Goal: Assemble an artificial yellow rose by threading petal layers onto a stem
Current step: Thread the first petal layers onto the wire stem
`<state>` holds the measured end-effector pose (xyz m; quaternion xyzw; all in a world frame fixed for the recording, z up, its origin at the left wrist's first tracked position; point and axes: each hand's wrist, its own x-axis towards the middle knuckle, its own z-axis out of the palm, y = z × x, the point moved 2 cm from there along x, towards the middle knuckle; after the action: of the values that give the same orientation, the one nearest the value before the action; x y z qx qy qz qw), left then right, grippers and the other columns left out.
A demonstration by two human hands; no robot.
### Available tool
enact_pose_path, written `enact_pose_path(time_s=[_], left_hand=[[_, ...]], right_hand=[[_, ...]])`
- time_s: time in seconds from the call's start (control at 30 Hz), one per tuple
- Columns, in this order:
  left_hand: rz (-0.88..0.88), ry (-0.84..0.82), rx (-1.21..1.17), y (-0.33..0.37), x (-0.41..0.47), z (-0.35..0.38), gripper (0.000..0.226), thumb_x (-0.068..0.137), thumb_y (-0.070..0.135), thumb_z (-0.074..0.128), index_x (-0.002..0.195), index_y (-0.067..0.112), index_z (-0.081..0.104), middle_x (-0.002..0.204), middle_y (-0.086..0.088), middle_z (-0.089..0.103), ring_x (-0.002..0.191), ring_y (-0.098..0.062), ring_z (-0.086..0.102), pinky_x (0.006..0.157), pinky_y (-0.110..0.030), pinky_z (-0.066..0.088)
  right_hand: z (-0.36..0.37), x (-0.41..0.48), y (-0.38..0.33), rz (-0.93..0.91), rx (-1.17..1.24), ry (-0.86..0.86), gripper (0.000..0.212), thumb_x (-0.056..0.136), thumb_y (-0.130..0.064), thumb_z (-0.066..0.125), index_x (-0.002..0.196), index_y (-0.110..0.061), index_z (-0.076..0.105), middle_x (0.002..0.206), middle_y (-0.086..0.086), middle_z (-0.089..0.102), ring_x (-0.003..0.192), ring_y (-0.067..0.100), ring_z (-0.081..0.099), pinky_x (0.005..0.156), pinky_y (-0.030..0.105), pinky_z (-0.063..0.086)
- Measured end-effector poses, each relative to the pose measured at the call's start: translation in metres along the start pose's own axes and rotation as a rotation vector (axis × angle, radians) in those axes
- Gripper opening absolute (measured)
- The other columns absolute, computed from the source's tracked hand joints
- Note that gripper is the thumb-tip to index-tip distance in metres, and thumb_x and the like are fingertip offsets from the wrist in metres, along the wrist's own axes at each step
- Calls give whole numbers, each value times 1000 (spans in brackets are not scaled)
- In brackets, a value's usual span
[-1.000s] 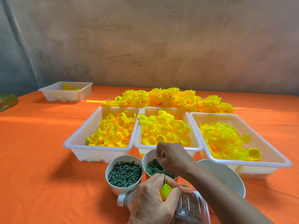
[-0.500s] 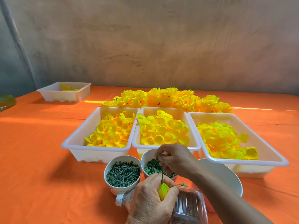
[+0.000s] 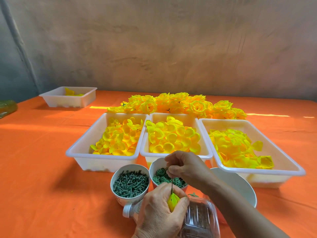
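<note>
Bright, soft daylight; thin sunlit streaks cross the far table (image 3: 34, 169); faint shadows fall left of the white trays (image 3: 103, 162); wide-angle bending at the edges; wall (image 3: 154, 48) slightly smeared; foreground sharp.

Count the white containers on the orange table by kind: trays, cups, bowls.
White rectangular trays: 4
White round cups: 2
White bowl: 1
Total: 7
</note>
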<state>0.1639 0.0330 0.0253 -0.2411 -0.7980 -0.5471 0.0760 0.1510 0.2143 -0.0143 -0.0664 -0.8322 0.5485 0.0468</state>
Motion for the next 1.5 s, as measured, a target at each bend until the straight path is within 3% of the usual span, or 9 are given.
enact_pose_path(time_s=[0.03, 0.2, 0.27, 0.4, 0.57, 0.77, 0.97, 1.23, 1.5], left_hand=[[-11, -142, 91, -5, -27, 29, 9, 70, 41, 70, 75, 36, 65, 69, 22, 61, 53, -1, 53, 50, -10, 38], [45, -43, -31, -28, -36, 54, 9, 71, 39, 71, 72, 33, 65, 65, 18, 61, 52, -1, 53, 51, -13, 40], [33, -56, -46, -28, -35, 52, 9, 71, 37, 73, 73, 32, 66, 63, 17, 63, 50, -2, 55, 50, -10, 39], [113, -44, -30, -31, -37, 58, 8, 71, 39, 70, 74, 33, 66, 69, 20, 63, 59, -1, 58, 53, -5, 36], [190, -37, 14, -30, -35, 55, 18, 73, 46, 65, 71, 28, 65, 69, 17, 63, 61, 3, 56, 57, -5, 36], [175, -3, 48, -29, -36, 57, 9, 69, 35, 70, 73, 35, 62, 71, 29, 62, 63, 11, 56, 58, 0, 35], [177, 7, 76, -31, -35, 59, 13, 72, 37, 69, 74, 27, 61, 68, 14, 63, 61, -1, 58, 56, -8, 39], [209, 21, 103, -31, -35, 59, 13, 72, 30, 74, 69, 23, 63, 65, 13, 61, 58, 2, 56, 55, -3, 35], [213, 20, 98, -33, -35, 60, 13, 72, 31, 74, 70, 23, 65, 67, 14, 62, 59, 4, 56, 56, -4, 37]], right_hand=[[-1, -2, -2, 0, 1, 6, 22, 82, 3, 64, 92, -16, 68, 79, 5, 73, 76, 20, 73, 84, 44, 58], [-8, -24, -19, 28, 447, 7, 15, 84, 1, 69, 83, -12, 76, 81, 10, 74, 84, 23, 74, 73, 23, 57], [-11, -38, -30, -11, 614, -23, 9, 77, -10, 74, 84, -12, 78, 86, 12, 74, 84, 23, 73, 71, 22, 56], [-12, -63, -46, -116, 729, -92, 22, 70, -26, 78, 89, -16, 77, 97, 16, 73, 86, 22, 70, 71, 23, 55], [-4, -80, -52, -199, 704, -118, 37, 69, -44, 83, 96, -19, 75, 104, 14, 73, 96, 23, 70, 78, 22, 53], [2, -83, -50, -213, 631, -92, 25, 76, -30, 71, 98, -21, 75, 104, 11, 74, 102, 21, 69, 83, 21, 51], [3, -86, -46, -212, 497, -66, 19, 80, -23, 67, 97, -24, 76, 104, 5, 74, 97, 12, 69, 80, 19, 51], [4, -86, -43, -209, 531, -47, 19, 78, -20, 68, 94, -23, 77, 99, 7, 75, 90, 14, 69, 77, 21, 53], [5, -87, -41, -205, 597, -53, 20, 78, -19, 68, 97, -22, 76, 101, 10, 75, 97, 18, 70, 79, 21, 53]])
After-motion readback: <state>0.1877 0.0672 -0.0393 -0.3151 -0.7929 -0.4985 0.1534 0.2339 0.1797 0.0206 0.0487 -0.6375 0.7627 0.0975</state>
